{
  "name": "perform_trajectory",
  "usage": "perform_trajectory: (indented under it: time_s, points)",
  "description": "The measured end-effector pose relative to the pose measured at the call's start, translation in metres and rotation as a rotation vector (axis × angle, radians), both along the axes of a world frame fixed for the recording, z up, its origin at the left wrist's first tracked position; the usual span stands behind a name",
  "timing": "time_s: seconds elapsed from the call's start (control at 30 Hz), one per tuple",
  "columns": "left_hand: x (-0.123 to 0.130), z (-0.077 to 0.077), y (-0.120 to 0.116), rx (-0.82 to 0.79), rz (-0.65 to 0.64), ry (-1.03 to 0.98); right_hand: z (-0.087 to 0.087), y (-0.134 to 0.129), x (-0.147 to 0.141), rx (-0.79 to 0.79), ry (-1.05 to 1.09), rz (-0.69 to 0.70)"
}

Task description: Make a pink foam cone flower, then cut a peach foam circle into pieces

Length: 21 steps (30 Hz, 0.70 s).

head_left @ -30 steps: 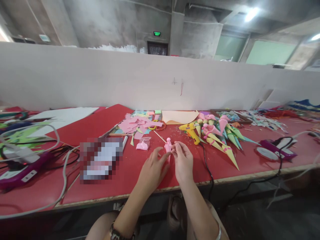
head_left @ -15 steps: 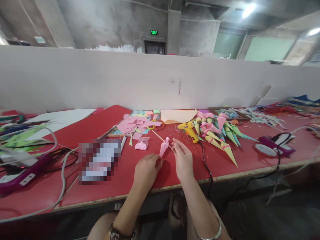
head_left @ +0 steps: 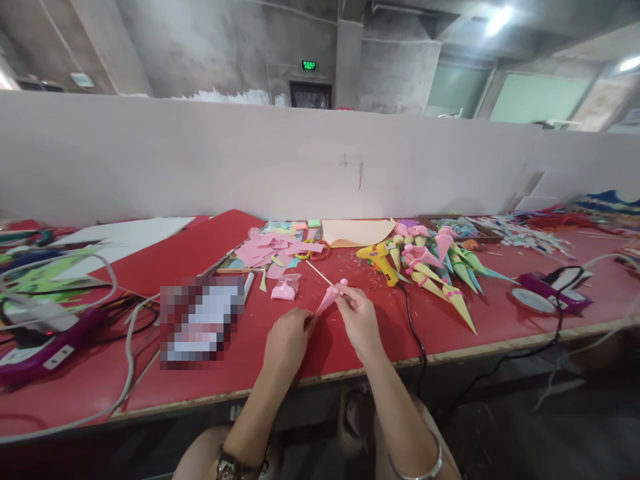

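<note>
Between my hands is a small pink cone figure (head_left: 328, 299) with little round pieces at its wide upper end. My left hand (head_left: 289, 339) pinches the cone's pointed lower tip. My right hand (head_left: 359, 319) has its thumb and fingers closed on the wide end, beside the round pieces. A thin wooden stick (head_left: 319, 273) lies just behind the figure, its near end by the right fingertips. Left of the figure sits a clear bag of pink clay-like material (head_left: 284, 291).
A yellow glue gun (head_left: 379, 261) lies to the right, its black cord running off the front edge. Beyond it are piled finished-looking paper cones (head_left: 457, 303). Pink paper strips (head_left: 260, 252) lie at the back. A pixelated object (head_left: 205, 320) and a purple power strip (head_left: 55, 347) are left.
My right hand has moved left and closed on the figure's wide end. The figure now leans more to the right, its tip still at my left hand.
</note>
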<state>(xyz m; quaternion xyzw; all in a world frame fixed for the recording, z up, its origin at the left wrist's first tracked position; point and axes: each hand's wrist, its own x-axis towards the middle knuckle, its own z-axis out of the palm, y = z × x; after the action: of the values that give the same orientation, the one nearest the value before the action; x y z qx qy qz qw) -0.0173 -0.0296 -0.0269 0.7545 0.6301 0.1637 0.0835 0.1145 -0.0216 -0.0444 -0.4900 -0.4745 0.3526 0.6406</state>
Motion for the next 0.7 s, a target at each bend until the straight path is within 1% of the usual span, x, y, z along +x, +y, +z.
perform_trajectory:
  time_s: [0.1, 0.23, 0.37, 0.43, 0.5, 0.57, 0.63, 0.7]
  points:
    - [0.0, 0.004, -0.003, 0.013, 0.075, -0.044, 0.0, 0.0, 0.001, 0.024, -0.001, -0.006]
    - [-0.002, 0.01, -0.006, 0.092, 0.179, -0.06, -0.001, 0.0, 0.003, 0.036, 0.091, 0.008]
    - [-0.005, 0.012, -0.009, 0.189, 0.206, -0.071, 0.0, -0.001, 0.001, -0.019, 0.206, -0.009]
    - [-0.005, 0.01, -0.01, 0.289, 0.192, -0.084, 0.002, -0.001, -0.001, -0.075, 0.28, 0.004]
    - [-0.005, 0.006, -0.01, 0.397, 0.166, -0.098, 0.003, -0.001, -0.003, -0.119, 0.359, 0.045]
    - [-0.005, 0.003, -0.01, 0.485, 0.134, -0.112, 0.003, -0.001, -0.004, -0.122, 0.451, 0.084]
    - [-0.005, -0.001, -0.009, 0.547, 0.071, -0.126, 0.003, 0.0, -0.004, -0.103, 0.54, 0.101]
    - [-0.005, -0.005, -0.007, 0.601, -0.021, -0.132, 0.003, 0.001, -0.003, -0.09, 0.586, 0.107]
